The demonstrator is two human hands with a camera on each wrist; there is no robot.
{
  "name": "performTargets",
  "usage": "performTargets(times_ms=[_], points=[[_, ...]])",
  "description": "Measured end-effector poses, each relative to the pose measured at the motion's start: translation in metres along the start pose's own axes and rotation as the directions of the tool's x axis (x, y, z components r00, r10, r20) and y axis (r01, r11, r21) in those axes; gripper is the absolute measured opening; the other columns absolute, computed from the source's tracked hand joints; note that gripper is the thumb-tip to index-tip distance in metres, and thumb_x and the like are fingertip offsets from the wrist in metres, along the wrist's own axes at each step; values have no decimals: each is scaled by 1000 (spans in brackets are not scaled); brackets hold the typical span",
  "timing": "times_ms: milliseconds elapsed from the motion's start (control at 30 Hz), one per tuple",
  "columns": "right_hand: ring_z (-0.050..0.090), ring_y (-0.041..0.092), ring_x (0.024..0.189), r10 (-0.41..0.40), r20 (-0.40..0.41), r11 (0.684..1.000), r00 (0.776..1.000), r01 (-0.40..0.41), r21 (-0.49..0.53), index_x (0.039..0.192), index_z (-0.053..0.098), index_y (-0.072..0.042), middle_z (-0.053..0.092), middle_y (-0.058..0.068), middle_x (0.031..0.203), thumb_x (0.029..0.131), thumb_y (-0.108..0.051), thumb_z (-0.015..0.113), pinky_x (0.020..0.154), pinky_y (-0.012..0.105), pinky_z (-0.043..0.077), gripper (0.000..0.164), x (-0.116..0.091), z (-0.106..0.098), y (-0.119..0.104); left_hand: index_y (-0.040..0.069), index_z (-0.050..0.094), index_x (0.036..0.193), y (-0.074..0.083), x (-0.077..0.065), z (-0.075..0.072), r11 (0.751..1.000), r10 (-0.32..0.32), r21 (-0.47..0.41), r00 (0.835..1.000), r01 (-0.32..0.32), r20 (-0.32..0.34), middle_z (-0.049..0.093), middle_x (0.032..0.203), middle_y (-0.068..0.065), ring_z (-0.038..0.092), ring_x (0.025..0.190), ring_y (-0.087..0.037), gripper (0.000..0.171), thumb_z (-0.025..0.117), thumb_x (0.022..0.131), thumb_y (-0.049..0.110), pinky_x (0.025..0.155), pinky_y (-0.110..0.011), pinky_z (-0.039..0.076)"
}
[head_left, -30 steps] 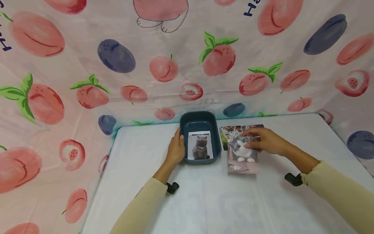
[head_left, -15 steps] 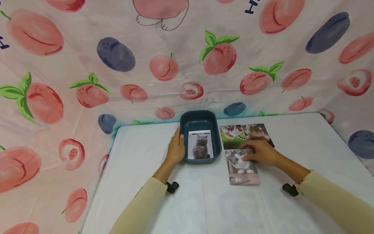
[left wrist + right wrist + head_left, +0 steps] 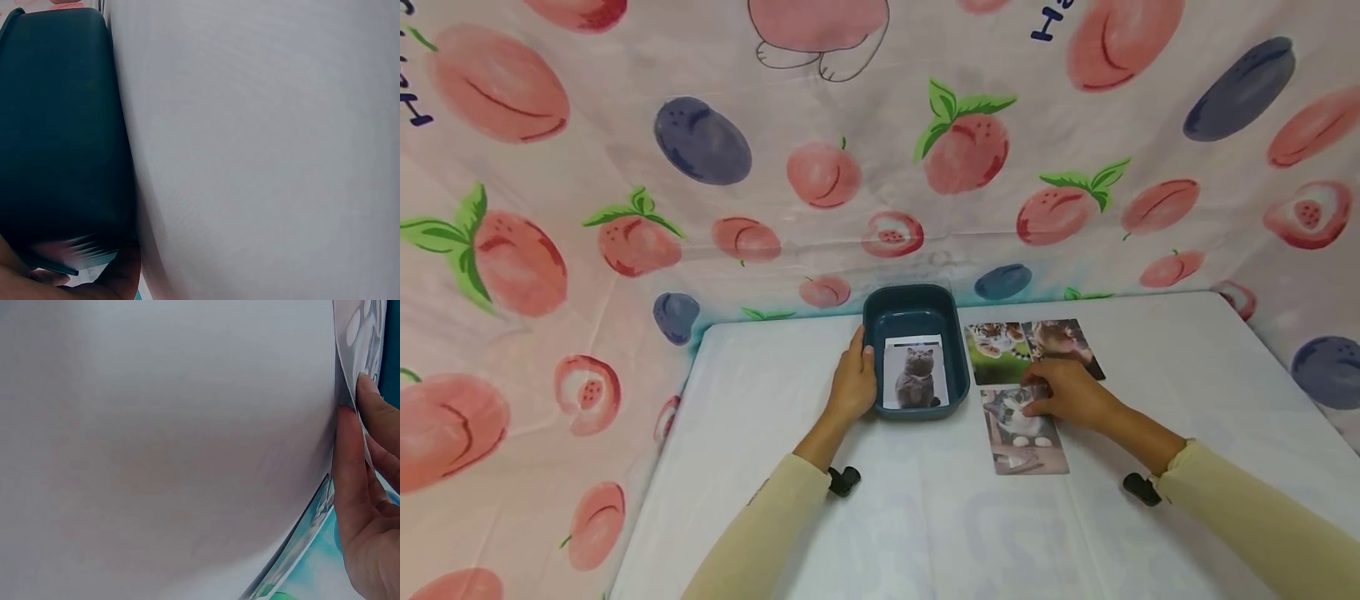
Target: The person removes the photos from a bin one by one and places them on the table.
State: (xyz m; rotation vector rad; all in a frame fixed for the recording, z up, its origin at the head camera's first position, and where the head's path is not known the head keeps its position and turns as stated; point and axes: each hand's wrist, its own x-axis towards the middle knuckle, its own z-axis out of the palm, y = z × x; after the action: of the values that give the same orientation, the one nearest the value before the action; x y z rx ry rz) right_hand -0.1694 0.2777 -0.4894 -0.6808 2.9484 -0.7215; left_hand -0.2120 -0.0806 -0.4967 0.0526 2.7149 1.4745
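Note:
My left hand grips the left side of a dark teal plastic tray. In the left wrist view, its fingers bend at the tray's edge beside the outer wall. Inside the tray lies a photo card of a grey cat, on top of other cards. With my right hand I pinch the upper right part of a grey-and-white cat photo card, right of the tray. The right wrist view shows thumb and fingers on either side of that card, its edge bent up off the cloth.
Behind the held card lie a tiger photo card and a brown animal photo card, partly covered by my right hand. A white cloth covers the table. A fruit-patterned curtain hangs along the back.
My right hand has drawn the grey-and-white cat card toward me, uncovering the tiger and brown animal cards. During the last half second it has hardly moved. The left hand and tray stay put.

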Motion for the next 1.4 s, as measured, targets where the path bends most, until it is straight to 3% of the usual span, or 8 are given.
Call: performTargets(times_ms=[333,633,900,1133,1267,1400], points=[[61,16,82,28,-30,1000,999,-28,-4,101,74,-5,69,4,92,75,-24,91,69,32,52,36,-1,0,-2,12,21,164,1,0,-1,1000,-6,-2,1000,6,-1,41,158,-23,37,149,-37,55,30,113,31,124,-53,28],[50,13,76,69,-8,995,998,-70,-74,98,74,-6,61,3,86,74,-30,91,65,30,46,38,-2,0,-3,10,22,164,-2,-1,1,1000,-1,1,1000,1,0,43,156,-24,39,148,-38,54,31,113,29,123,-53,29],[56,13,79,23,22,994,999,-20,-107,101,74,-7,66,2,89,78,-28,89,68,33,49,34,6,-5,-7,11,23,163,-1,0,0,1000,0,5,1000,0,-7,43,156,-24,38,149,-38,54,33,113,28,123,-53,29],[53,12,69,7,55,999,998,-5,-33,105,76,-7,65,-1,80,91,-29,79,61,31,45,26,41,-26,-26,10,23,163,-1,0,0,1000,2,15,1000,-2,-8,44,156,-24,39,148,-38,54,32,113,28,123,-53,29],[64,15,79,-17,70,999,997,15,38,109,76,-7,73,1,93,94,-30,75,70,36,55,27,74,-47,-44,11,23,163,0,0,0,1000,3,18,1000,-3,-12,45,155,-24,41,147,-39,54,33,113,28,123,-54,30],[68,20,90,-18,144,996,989,6,88,114,75,-10,75,3,102,94,-36,74,78,42,57,33,109,-61,-69,12,23,163,0,-1,0,1000,-2,21,1000,2,-12,45,154,-24,41,146,-39,54,34,113,27,123,-54,30]])
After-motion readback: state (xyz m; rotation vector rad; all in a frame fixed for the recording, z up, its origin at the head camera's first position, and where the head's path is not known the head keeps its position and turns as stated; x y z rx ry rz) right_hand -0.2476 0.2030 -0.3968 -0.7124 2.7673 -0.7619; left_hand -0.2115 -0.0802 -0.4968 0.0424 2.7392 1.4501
